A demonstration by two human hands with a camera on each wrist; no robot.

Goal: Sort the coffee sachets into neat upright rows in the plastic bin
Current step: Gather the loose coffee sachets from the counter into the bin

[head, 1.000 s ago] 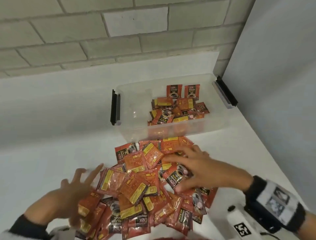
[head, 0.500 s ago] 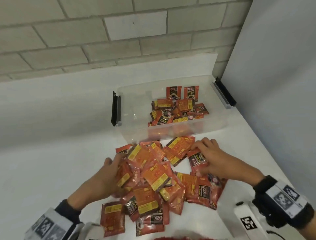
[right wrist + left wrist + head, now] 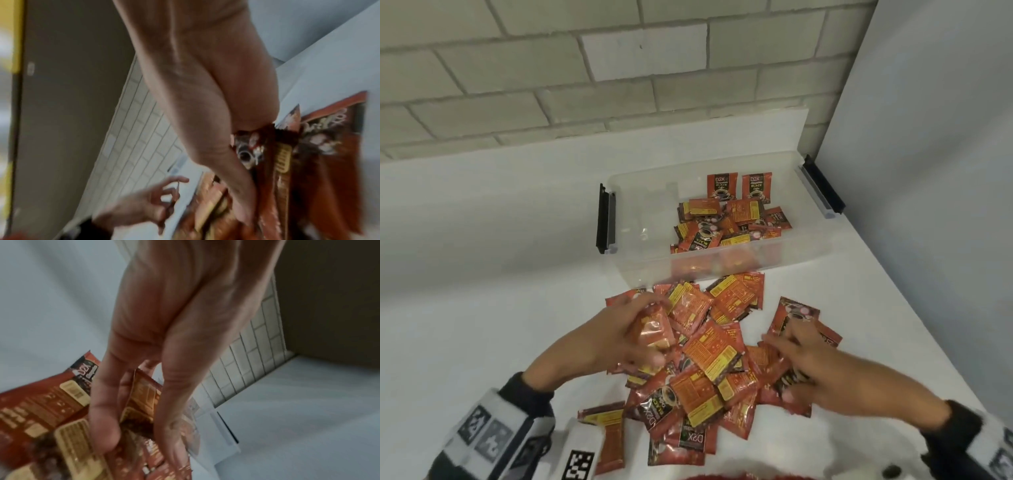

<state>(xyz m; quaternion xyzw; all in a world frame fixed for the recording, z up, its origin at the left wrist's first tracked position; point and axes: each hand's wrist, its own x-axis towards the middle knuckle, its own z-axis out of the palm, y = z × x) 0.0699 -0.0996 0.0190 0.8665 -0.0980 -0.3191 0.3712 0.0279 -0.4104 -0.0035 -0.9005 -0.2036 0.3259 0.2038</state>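
Red and orange coffee sachets (image 3: 709, 356) lie in a loose heap on the white table in front of the clear plastic bin (image 3: 643, 222). Several more sachets (image 3: 722, 226) lie jumbled in the bin's right half, and two upright sachets (image 3: 739, 185) lean on its back wall. My left hand (image 3: 647, 329) is at the heap's left side and grips one orange sachet (image 3: 659, 337) between thumb and fingers; the left wrist view shows that sachet (image 3: 141, 395) in my left hand (image 3: 139, 426). My right hand (image 3: 787, 356) rests with spread fingers on the heap's right side, blurred.
The bin has black clip handles at its left (image 3: 604, 219) and right (image 3: 822, 186) ends. Its left half holds nothing. A brick wall runs behind the table and a grey panel (image 3: 928, 171) stands close on the right. Bare white tabletop (image 3: 482, 308) lies left of the heap.
My left hand has moved into the heap's left side and taken hold of a sachet. My right hand has drawn back from the heap's far edge towards me. Sachets have shifted.
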